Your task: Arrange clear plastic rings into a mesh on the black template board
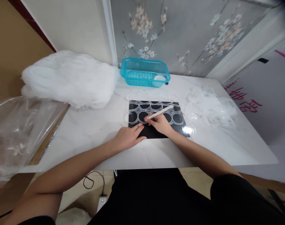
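A black sheet [149,132] with rows of pale rings on it lies on the white table. My right hand [159,125] rests over the sheet, its fingers closed around a slim white pen-like stick [162,111]. The stick slants up to the right, and its lower end is at the fingertips near a ring in the front row. My left hand [130,136] lies flat on the sheet's lower left corner, fingers stretched out and the thumb apart. Its fingertips come close to those of my right hand. Whatever is under the right fingers is hidden.
A blue plastic basket [144,82] with a white round thing inside stands at the back. Left of it sits a large white bundle [69,79]. Clear plastic-like loops [214,106] lie at the right. Clear plastic wrapping [20,134] covers the left edge of the white table [86,137].
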The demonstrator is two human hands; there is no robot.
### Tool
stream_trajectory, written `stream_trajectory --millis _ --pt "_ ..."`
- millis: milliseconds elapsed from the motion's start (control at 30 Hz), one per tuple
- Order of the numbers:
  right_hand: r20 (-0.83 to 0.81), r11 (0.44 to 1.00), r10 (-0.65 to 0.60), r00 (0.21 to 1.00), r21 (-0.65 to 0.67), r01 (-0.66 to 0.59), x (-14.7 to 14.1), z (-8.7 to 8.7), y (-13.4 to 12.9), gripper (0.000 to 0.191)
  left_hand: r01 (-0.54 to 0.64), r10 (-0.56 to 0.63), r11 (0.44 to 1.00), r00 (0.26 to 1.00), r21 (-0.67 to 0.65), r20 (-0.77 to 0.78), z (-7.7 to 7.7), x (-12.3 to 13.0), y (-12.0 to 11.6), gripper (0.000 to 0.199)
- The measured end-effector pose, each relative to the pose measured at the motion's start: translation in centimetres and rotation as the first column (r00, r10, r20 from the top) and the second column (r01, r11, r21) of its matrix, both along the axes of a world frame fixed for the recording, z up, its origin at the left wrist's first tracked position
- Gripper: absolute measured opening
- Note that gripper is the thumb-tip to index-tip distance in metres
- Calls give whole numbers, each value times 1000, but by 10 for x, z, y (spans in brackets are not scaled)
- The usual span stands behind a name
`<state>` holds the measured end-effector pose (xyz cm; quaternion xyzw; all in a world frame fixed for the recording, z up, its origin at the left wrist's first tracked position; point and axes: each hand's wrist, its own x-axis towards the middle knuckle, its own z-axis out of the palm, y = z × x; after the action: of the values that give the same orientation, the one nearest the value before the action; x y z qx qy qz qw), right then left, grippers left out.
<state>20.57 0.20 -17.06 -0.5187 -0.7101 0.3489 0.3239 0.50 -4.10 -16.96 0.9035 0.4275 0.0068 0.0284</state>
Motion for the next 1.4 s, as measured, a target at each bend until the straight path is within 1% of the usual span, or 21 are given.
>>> stream_trajectory --millis 100,200,267,367,467,533,633,733,800,867,967,1133,1267,1400 --pt "33 1000 9 999 27 -9 0 -1 -2 19 -2 2 1000 1000 -6 -3 -1 1 1 58" --pt "91 988 44 995 145 -56 -1 -4 -7 17 -4 4 1000 1000 -27 0 0 0 2 60" --pt "188 964 68 980 242 -114 0 -9 -9 20 9 -8 999 1000 -44 3 2 -1 3 61" --pt "370 910 103 923 340 -238 3 -16 -8 25 28 -27 997 999 -74 21 4 -2 6 64" --pt "486 858 143 862 373 -352 4 -20 -1 27 25 -22 994 999 -102 29 6 -2 9 71" --pt "507 853 150 849 368 -371 3 -18 4 27 18 -16 992 1000 -122 20 6 -2 10 74" --pt "433 875 179 883 341 -345 1 -10 9 26 16 -13 990 1000 -141 23 6 -5 12 74" --pt "278 910 199 940 303 -282 -1 -5 11 22 19 -13 991 999 -136 40 5 -9 11 67" --pt "186 934 177 967 278 -225 0 -5 11 19 4 1 993 999 -119 38 5 -10 10 64" --pt "137 952 143 980 252 -174 0 -7 11 18 -13 15 996 1000 -92 21 5 -8 8 63" --pt "111 971 111 988 197 -132 1 -8 11 21 -21 20 998 1000 -51 -15 5 -3 6 62" --pt "81 987 98 992 122 -107 2 -8 13 26 -24 24 1000 998 5 -61 5 6 5 64" --pt "78 987 82 994 131 -91 1 -8 13 24 -34 33 999 999 -25 -21 3 9 6 62" --pt "114 978 80 990 182 -100 1 -8 11 20 -85 90 991 995 -101 52 4 10 9 56"
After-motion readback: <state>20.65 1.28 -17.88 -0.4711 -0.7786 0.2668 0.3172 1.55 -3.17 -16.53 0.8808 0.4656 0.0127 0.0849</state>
